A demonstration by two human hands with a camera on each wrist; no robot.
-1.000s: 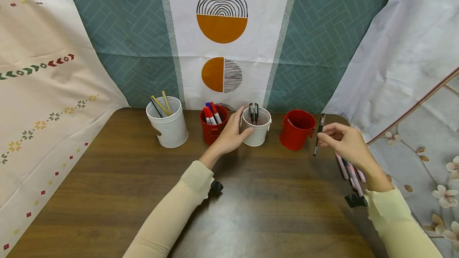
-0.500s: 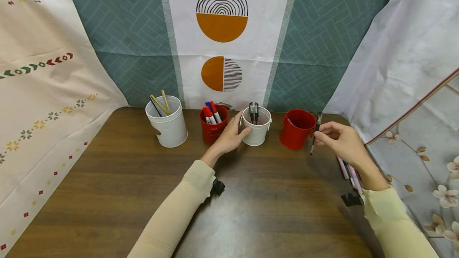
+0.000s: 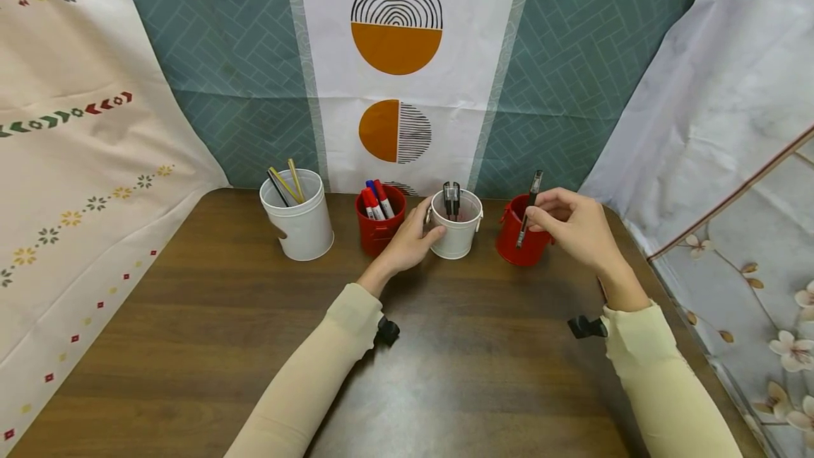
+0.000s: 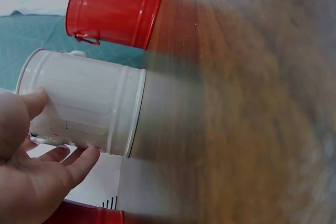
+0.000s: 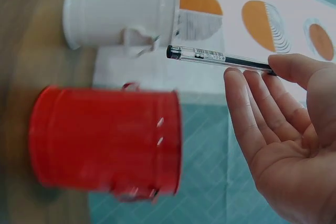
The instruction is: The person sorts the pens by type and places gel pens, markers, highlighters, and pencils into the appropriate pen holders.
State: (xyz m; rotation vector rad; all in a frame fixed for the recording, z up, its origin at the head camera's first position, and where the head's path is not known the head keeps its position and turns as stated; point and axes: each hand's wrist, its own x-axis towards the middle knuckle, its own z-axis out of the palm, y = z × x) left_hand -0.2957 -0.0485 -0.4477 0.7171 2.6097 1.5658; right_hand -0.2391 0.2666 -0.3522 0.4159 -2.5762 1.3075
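In the head view my left hand point(image 3: 407, 242) holds the left side of a small white bucket point(image 3: 454, 240), which has several black-capped pens point(image 3: 451, 198) standing in it. The left wrist view shows the thumb on the wall of this white bucket point(image 4: 84, 98), with the fingers around its side. A clear-barrelled black gel pen point(image 3: 533, 193) is pinched between thumb and fingertips of my right hand point(image 3: 575, 228). It slants in front of the right red bucket point(image 3: 509, 242), its upper end above the rim. The right wrist view shows the pen point(image 5: 210, 56) beyond the red bucket's rim.
Left of the white bucket stands a red bucket point(image 3: 375, 235) with red and blue markers point(image 3: 376, 200). A larger white bucket point(image 3: 299, 228) with pencils point(image 3: 286, 186) is farther left. All stand on the wooden table point(image 3: 470, 373) before a patterned curtain point(image 3: 242, 90).
My right hand has carried the pen leftward and a little up, from beside the right red bucket to over it. The left hand stays at the white bucket.
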